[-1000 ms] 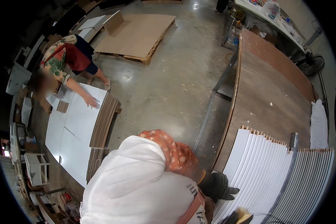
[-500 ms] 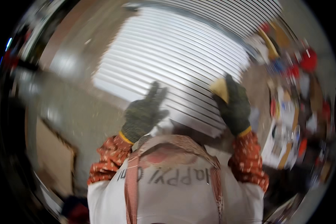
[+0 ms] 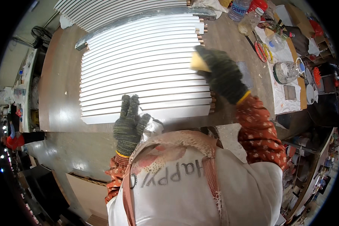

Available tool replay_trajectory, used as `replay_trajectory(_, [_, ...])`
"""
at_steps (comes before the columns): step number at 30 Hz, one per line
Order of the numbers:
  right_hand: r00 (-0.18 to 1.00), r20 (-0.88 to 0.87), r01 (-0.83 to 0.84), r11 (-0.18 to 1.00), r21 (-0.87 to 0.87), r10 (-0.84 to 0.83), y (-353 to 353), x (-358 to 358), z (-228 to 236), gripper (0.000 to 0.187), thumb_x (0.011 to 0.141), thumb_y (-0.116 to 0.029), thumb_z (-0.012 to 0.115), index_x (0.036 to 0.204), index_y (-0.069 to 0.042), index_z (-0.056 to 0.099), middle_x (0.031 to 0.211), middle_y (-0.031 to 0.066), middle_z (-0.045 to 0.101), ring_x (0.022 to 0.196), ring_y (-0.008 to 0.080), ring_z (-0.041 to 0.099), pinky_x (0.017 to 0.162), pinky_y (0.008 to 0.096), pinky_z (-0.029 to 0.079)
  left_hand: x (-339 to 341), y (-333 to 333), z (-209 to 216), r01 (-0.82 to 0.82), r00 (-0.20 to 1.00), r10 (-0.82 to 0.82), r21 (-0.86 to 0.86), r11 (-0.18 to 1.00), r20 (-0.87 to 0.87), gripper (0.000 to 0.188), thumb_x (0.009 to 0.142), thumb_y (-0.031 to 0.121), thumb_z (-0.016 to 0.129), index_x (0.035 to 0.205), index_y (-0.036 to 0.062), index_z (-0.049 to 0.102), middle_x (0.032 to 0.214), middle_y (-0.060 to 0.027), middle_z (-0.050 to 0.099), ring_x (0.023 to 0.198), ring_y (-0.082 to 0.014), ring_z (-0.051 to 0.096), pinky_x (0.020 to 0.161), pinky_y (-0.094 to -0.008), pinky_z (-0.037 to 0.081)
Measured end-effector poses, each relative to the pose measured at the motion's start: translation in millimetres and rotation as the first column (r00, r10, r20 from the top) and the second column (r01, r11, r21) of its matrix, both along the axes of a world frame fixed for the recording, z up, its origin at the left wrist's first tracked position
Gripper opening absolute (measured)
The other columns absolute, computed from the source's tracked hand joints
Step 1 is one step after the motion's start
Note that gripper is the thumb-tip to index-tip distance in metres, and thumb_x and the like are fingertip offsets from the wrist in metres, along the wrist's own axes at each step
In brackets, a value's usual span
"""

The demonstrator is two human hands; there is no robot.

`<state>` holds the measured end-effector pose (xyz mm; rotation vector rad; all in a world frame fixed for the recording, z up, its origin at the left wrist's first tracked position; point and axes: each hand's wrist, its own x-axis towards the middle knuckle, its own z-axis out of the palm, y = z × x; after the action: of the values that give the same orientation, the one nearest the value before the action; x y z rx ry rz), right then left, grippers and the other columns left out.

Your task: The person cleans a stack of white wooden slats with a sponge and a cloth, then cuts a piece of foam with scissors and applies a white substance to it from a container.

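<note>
Bench (image 3: 60, 94) is largest, and the view now faces it square-on; a second ago it took in the hall and a co-worker at a stack of panels. So attention is back on the work, I judge. White strips (image 3: 147, 64) lie side by side on the bench, 11 to 12 o'clock, running across, with wooden pegs showing at the right ends. Second group of strips (image 3: 120, 11) sits beyond at 11, across the grey bar (image 3: 101, 34). Bottles and pliers (image 3: 260, 52) are around 2, off to the side of the strips. Hands: right hand (image 3: 224, 73), gloved, 2 o'clock, grasping a yellow block (image 3: 199, 63) over the right-hand part of the strips; blurred, so likely moving. Half a second ago the block is over strips nearer the body, now it's about midway up the set: looks like a rubbing or wiping pass working outward, judging by pose. Contact under the block isn't clear. Left hand (image 3: 127, 128), gloved, 8 o'clock, fingers straight, tips over the nearest strips, much as half a second ago; probably steadying them. White wad (image 3: 152, 128) beside its thumb, between 7 and 8; can't tell if it's pinched, or whether it's cloth or film.
</note>
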<state>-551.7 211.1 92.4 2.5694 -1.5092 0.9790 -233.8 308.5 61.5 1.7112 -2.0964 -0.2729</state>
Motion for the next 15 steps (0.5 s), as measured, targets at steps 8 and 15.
replay_trajectory(8, [0.991, -0.033, 0.127, 0.991, 0.034, -0.126, 6, -12, 0, 0.060, 0.075, -0.018, 0.072, 0.129, -0.008, 0.049, 0.114, 0.0149, 0.059, 0.104, 0.0345, 0.055, 0.092, 0.0416, 0.045, 2, -2, -4, 0.012, 1.000, -0.012, -0.026, 1.000, 0.007, 0.063, 0.083, 0.041, 0.065, 0.138, 0.0209, 0.043, 0.138, -0.0154, 0.045, 0.066, -0.0243, 0.064, 0.057, -0.0337, 0.052])
replay_trajectory(15, [0.985, -0.042, 0.166, 0.985, 0.036, -0.165, 6, -40, -5, 0.060, 0.073, -0.015, 0.073, 0.128, -0.007, 0.049, 0.112, 0.0153, 0.059, 0.100, 0.0338, 0.057, 0.087, 0.0424, 0.047, 0, 0, -7, -0.013, 1.000, 0.013, -0.044, 0.999, -0.021, 0.062, 0.082, 0.040, 0.067, 0.137, 0.0212, 0.045, 0.139, -0.0142, 0.044, 0.062, -0.0236, 0.062, 0.055, -0.0321, 0.051])
